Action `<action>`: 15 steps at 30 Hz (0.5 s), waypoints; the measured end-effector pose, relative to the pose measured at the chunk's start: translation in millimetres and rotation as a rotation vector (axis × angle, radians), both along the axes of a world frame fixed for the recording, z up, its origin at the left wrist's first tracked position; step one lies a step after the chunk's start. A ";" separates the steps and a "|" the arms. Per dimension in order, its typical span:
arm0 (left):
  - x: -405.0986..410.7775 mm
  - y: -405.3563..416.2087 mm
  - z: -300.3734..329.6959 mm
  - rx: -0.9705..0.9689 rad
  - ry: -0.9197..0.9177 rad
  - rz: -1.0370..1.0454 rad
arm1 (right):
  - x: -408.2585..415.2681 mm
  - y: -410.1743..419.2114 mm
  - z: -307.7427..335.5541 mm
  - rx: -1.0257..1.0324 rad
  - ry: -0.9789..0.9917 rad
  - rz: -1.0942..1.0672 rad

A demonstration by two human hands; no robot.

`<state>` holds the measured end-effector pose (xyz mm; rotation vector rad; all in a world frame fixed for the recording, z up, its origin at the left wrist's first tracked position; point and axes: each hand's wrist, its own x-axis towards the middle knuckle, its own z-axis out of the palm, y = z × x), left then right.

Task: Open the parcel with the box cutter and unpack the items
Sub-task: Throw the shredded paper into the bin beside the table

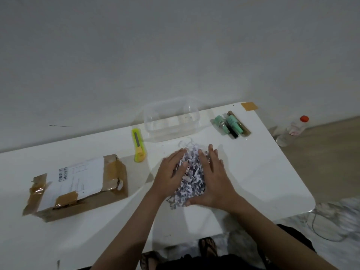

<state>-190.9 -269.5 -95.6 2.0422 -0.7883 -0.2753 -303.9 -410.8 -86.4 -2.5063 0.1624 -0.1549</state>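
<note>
Shredded paper filler sits heaped on the white table, and you have it cupped between both palms: your left hand and right hand press in from either side, fingers nearly straight, gathering rather than clutching. Left of you the cardboard parcel lies cut open, the yellow box cutter set down beside it. So you look to be in the unpacking stage. Next, I judge, lift the heap together and carry it to the clear container; loose strands will spill.
</note>
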 end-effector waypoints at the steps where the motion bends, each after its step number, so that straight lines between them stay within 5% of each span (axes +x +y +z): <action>1: -3.7 0.1 -0.3 -0.027 0.020 -0.014 | 4.5 -0.3 -1.2 -0.003 -0.004 0.011; 7: -26.1 -5.0 7.4 -0.149 0.056 0.058 | 20.4 -4.9 -11.1 -0.044 -0.099 0.107; 15: -32.0 -13.7 2.4 -0.080 -0.040 0.239 | 16.2 -15.5 -3.4 0.230 -0.069 0.179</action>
